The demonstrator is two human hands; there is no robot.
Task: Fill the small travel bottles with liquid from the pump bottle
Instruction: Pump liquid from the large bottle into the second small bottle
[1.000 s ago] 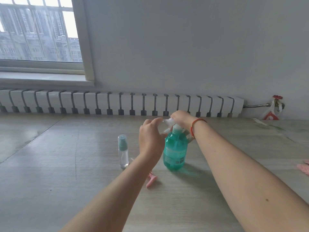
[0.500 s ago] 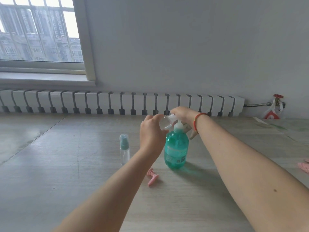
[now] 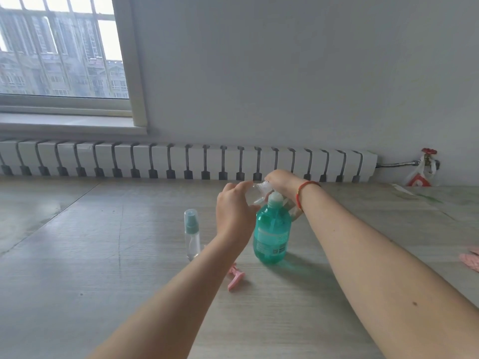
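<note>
A green pump bottle (image 3: 272,234) stands upright on the wooden table (image 3: 103,268). My right hand (image 3: 281,180), with a red string on its wrist, lies curled over the white pump head (image 3: 265,187) from behind. My left hand (image 3: 233,213) grips a small clear travel bottle (image 3: 252,195) just under the spout; most of that bottle is hidden by my fingers. A second small clear travel bottle (image 3: 192,234) with a teal cap stands upright to the left, apart from both hands.
A pink plastic piece (image 3: 235,277) lies on the table in front of the bottles, partly under my left forearm. Another pink thing (image 3: 470,260) lies at the right edge. A white radiator (image 3: 181,161) and a wall close off the far side.
My right hand has risen slightly on the pump head. My left hand stays at the spout with the small bottle. The standing bottles have not moved.
</note>
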